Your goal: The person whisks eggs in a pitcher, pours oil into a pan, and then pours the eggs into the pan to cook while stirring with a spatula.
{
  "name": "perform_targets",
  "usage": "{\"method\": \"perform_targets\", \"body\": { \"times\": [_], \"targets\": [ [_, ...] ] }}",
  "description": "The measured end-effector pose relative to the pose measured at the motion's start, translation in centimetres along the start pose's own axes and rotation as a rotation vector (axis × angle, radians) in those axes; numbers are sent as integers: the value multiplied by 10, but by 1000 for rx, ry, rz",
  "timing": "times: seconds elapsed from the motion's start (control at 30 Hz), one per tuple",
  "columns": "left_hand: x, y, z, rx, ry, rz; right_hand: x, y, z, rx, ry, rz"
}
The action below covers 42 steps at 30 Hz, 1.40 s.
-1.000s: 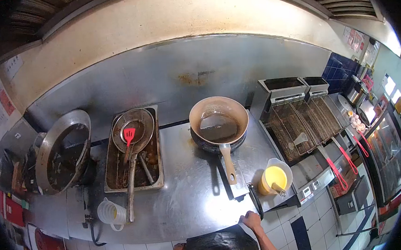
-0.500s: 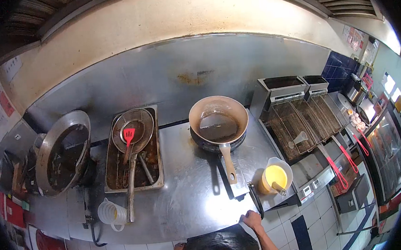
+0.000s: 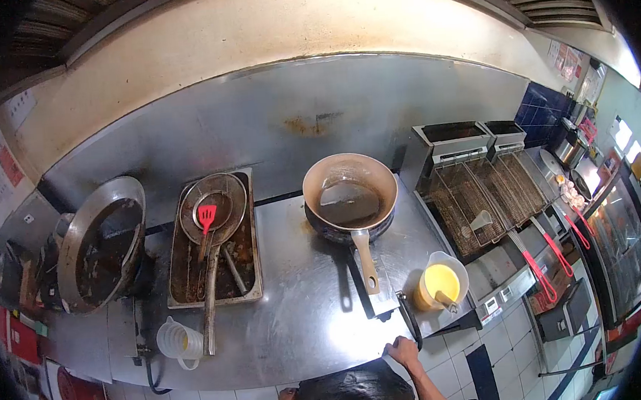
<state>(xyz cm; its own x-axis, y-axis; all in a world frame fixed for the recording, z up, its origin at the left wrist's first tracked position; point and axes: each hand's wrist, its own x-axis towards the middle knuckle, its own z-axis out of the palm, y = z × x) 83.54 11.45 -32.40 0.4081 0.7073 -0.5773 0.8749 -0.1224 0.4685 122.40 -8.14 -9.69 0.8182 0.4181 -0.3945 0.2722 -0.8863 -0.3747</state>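
Note:
My right hand (image 3: 402, 352) is at the front edge of the steel counter (image 3: 286, 343), fingers curled, close below a black hose (image 3: 414, 327). Whatever it grips there, if anything, is hidden. Beside the dark apron (image 3: 353, 395) is my left hand (image 3: 287, 398), low at the counter edge, its fingers mostly out of sight. A deep pan (image 3: 386, 188) with a beige handle (image 3: 365, 260) stands on a burner, dark liquid in its bottom. To the right of it, a translucent jug (image 3: 455, 263) holds yellow liquid (image 3: 441, 282) with a utensil in it.
On the left, a metal tray (image 3: 178, 284) carries strainers (image 3: 223, 183) and a red slotted spatula (image 3: 206, 215). A white measuring jug (image 3: 172, 337) stands before it. A large wok (image 3: 138, 190) is farther left. Fryers with wire baskets (image 3: 512, 179) and red handles (image 3: 540, 277) are right.

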Motion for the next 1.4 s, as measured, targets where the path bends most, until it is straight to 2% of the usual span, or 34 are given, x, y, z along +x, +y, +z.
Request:
{"method": "perform_targets", "body": {
  "times": [0.1,0.17,0.3,0.37,0.47,0.6,0.67,1.17,1.27,1.4],
  "targets": [
    [1,-8,4,-137,46,17,-1,1,1,9,-12,12],
    [-4,-8,1,-259,29,125,4,6,8,44,57,-10],
    [-9,7,-6,-25,92,106,4,7,12,9,66,4],
    [-12,13,-8,-1,41,-64,3,6,9,26,53,13],
    [-10,0,-3,-183,38,-30,0,2,4,16,50,11],
    [-3,-4,4,-127,59,-53,-3,-2,-2,44,32,31],
    [-9,11,-5,-10,-1,-144,-4,-5,-5,37,1,41],
    [-2,2,0,34,13,19,-1,-2,0,-12,7,40],
    [-10,10,-6,-167,-10,-5,1,-1,2,-11,2,49],
    [-13,10,-9,-84,26,31,-3,0,0,-5,38,36]
  ]
}}
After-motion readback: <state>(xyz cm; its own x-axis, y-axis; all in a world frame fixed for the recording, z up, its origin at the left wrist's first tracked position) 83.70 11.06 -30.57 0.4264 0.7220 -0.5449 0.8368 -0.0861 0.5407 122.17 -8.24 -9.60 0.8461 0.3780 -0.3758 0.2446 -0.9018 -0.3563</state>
